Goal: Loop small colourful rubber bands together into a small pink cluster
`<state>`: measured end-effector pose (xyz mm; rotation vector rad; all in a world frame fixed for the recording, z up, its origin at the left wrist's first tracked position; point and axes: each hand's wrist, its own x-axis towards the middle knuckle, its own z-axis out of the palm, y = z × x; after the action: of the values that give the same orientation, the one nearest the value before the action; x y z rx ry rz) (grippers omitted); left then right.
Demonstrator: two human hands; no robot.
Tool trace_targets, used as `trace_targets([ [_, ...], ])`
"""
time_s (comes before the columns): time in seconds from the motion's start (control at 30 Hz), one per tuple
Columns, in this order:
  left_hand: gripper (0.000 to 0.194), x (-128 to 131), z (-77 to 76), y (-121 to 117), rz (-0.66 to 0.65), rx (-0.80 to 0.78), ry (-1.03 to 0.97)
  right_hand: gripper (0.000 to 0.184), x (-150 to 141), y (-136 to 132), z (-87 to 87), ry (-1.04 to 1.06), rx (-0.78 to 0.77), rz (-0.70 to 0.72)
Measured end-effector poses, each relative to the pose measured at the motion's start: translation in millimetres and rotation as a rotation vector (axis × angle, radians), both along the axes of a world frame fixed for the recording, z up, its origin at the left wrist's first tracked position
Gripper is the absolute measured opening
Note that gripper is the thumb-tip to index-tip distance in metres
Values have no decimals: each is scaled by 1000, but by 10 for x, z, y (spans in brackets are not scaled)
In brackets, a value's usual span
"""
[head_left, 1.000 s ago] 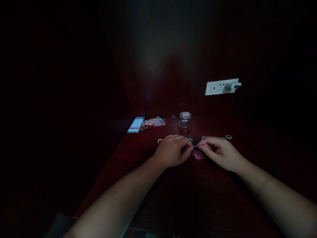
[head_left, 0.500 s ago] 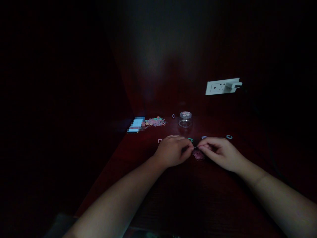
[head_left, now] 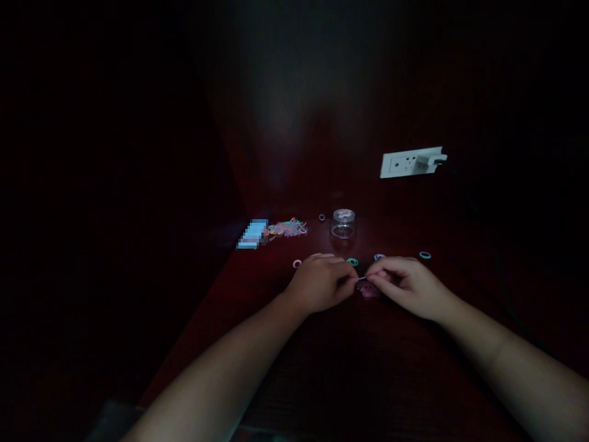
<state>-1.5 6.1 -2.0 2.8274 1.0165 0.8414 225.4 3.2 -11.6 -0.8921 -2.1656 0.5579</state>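
Currently, the left hand (head_left: 322, 282) and right hand (head_left: 409, 285) pinch one thin elastic band (head_left: 362, 279) between them, below and right of frame centre; pink clump (head_left: 369, 291) set apart, mixed band pile (head_left: 289, 229) near centre seemingly left unsorted.

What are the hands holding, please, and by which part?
Apparently a thin pale band: the left hand pinches one end, the right hand the other.

A reddish tabletop (head_left: 331, 350), back panel (head_left: 304, 141) and power socket (head_left: 405, 163) show a dim indoor workspace, exact kind unclear.
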Motion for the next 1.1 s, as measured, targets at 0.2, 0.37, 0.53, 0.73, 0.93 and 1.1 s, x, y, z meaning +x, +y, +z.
trace_targets([
  [0.2, 11, 6, 7, -8, -10, -11, 2, 20, -16, -15, 16, -4, -14, 10],
  [0.37, 12, 8, 21, -13, -14, -9, -6, 20, -36, -27, 36, 10, -61, 22],
  [0.53, 11, 8, 31, -15, -28, -6, 1, 21, -30, -22, 19, 5, -63, 21],
  [0.73, 9, -3, 35, -26, -34, -13, -30, 20, -30, -7, -13, -14, -94, 36],
  [0.93, 6, -18, 16, -18, -38, -15, -81, 21, -22, -1, -16, -7, -88, 38],
  [1.1, 7, -18, -1, -6, -35, -20, -74, 22, -18, 3, -14, -8, -70, 39],
])
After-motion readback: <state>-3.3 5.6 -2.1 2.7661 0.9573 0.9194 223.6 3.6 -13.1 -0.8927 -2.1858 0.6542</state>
